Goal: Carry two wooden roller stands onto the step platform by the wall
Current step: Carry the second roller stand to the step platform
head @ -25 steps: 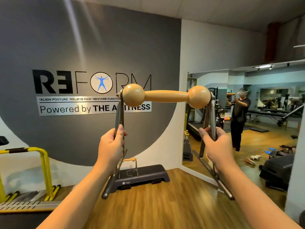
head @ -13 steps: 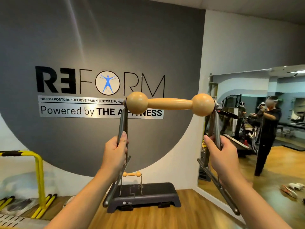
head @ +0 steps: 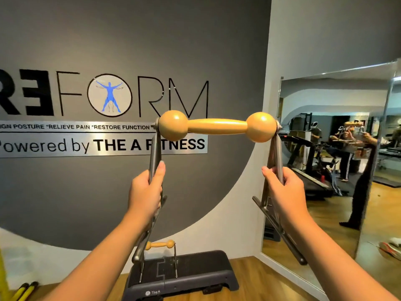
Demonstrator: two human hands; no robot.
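The person is holding a wooden roller stand [head: 217,126] up at mid-frame, the left hand [head: 145,197] gripping its left metal upright, the right hand [head: 286,195] clenching the right one. Low in the centre, a second roller stand [head: 160,245] is sitting on the dark step platform [head: 195,271] against the grey wall [head: 65,203].
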